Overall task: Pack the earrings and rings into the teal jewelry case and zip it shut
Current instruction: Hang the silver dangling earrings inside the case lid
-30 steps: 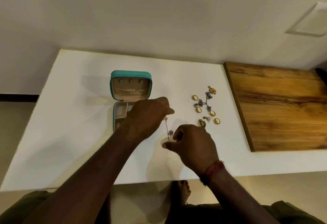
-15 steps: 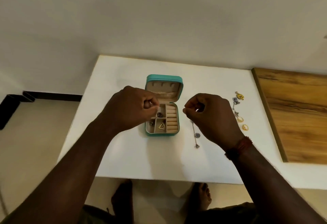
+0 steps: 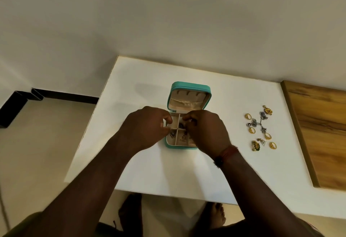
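The teal jewelry case (image 3: 189,85) stands open on the white table (image 3: 149,171), lid upright, beige compartments showing. Small studs (image 3: 171,134) and a triangle earring (image 3: 182,138) lie in its front compartments. My left hand (image 3: 146,130) hovers over the case's left side with thumb and finger pinched; what they hold is hidden. My right hand (image 3: 206,132) covers the right side, fingertips pinched over a back compartment, and a dark dangling earring (image 3: 180,125) hangs just below them. Several loose gold rings and earrings (image 3: 259,128) lie to the right of the case.
A wooden board (image 3: 318,133) lies on the table's right end, just past the loose jewelry. The table's left edge and the floor are to the left. Bare feet (image 3: 215,216) show under the near edge.
Both hands have come together over the open case. The long dangling earring that hung from my right hand beside the case is now at a back compartment. The view shifted left.
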